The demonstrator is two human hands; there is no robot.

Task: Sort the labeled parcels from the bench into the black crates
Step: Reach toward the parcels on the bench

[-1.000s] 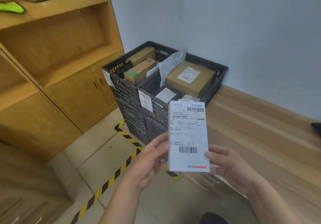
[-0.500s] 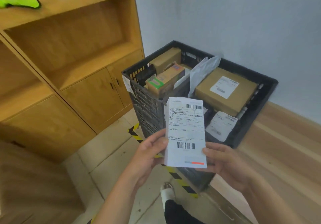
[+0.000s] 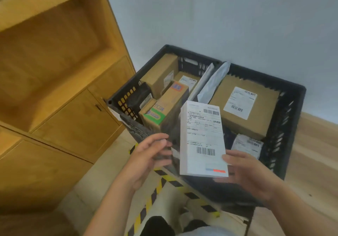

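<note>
White parcel (image 3: 202,138) hung above the near edge of the black crates (image 3: 265,76), pinched at its lower corner by the right hand (image 3: 250,175) alone; the left hand (image 3: 148,158) was loose, empty. It might have tipped into the wrong crate.

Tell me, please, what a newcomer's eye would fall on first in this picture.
The white labeled parcel stands out at centre, barcodes facing up, held at its lower corner by the right hand just above the two black crates. The left hand hovers open beside it, apparently not touching. Behind, a large brown box with a white label lies in the right one.
</note>
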